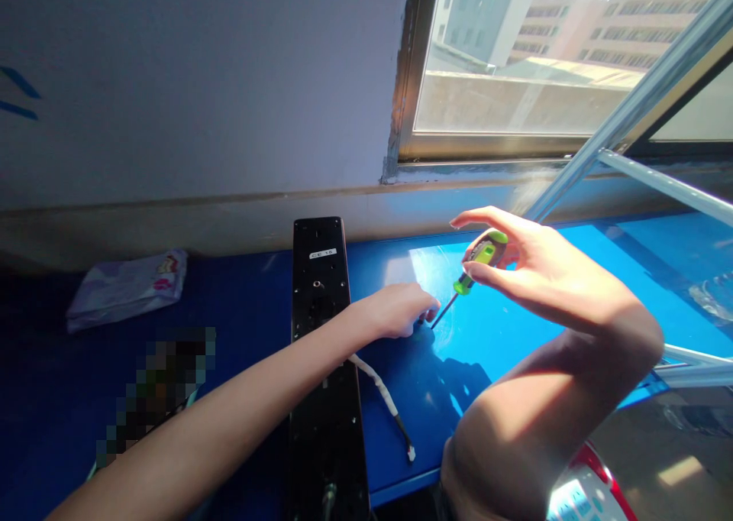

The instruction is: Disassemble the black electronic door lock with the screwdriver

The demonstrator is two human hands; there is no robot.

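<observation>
My right hand (527,257) grips the green and black handle of a screwdriver (482,255), with the index finger raised off it. The shaft slants down and left, and its tip comes close to the fingers of my left hand (404,309). That hand is closed low over the blue tabletop (395,399); a small dark bit shows at its fingertips, too hidden to name. My left forearm crosses above a long black metal panel (318,250) with holes and a small white label. From the panel's right side runs a white-sleeved cable (378,383) ending in a white connector.
A white and purple packet (129,288) lies at the left by the wall. A pixelated patch (160,387) hides something nearer. Metal ladder rails (618,105) lean at the right before a window (515,101). Something red and white (592,487) stands below the table's edge.
</observation>
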